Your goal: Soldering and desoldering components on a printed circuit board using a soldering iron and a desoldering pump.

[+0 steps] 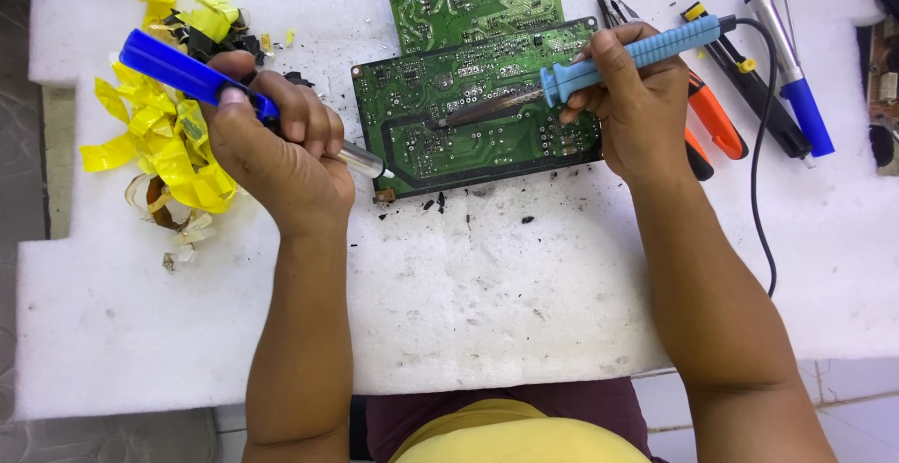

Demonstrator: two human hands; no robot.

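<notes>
**Head view: desoldering in hand**

Your left hand (pixel 272 149) is clamped on the blue solder sucker (pixel 201 81), nozzle at the green circuit board (pixel 478 112) edge. Your right hand (pixel 637 98) grips the soldering iron (pixel 618 58), tip on board. Next likely: bring the nozzle to the heated joint.

Two bare forearms and hands (pixel 281 159), no sleeves; a yellow top over dark maroon clothing below.

Bare white foam pad (pixel 487 285) ahead; yellow tape scraps (pixel 164 145) left, pliers (pixel 712 112) right.
</notes>
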